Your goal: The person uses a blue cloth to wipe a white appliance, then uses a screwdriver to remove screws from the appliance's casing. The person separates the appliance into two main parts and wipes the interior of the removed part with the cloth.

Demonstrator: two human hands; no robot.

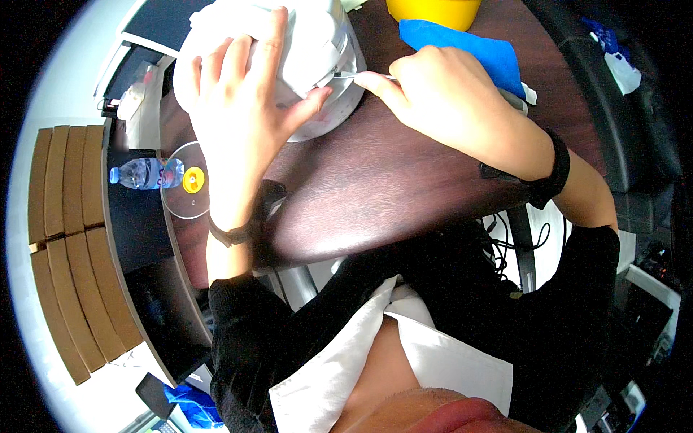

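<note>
Right hand: my right hand [451, 90] is curled, thumb stretched forward, fingers closed around a thin metal tool [346, 74]; its back end is hidden in my grip, so the handle's shape can't be told.
Tool tip: at the lower right edge of the lid part of a white rounded appliance [307, 50]; whether it sits in a gap there, I cannot tell.
Left hand: my left hand [244, 90] lies over the appliance, fingers spread apart, thumb pointing out toward the tool; nothing pinched.
Appliance: near the far edge of view, left of centre, on a dark wood-look table [346, 180]; its top is cut off by the frame, lower wall paler and partly see-through.
Wrists: dark band [232, 235] on the left, thicker black band [552, 173] on the right.
Beyond right hand: blue cloth [462, 47], partly covered by my knuckles; yellow container [433, 10] just past it.
By left forearm: clear round lid [193, 204] with a yellow knob [193, 180], partly behind the arm; a plastic bottle [137, 175] with a blue cap lies on its side, one end overlapping that lid in view.
Farther left: brown cardboard boxes [76, 187] in two rows.
Under table, right: black cables [498, 245].
</note>
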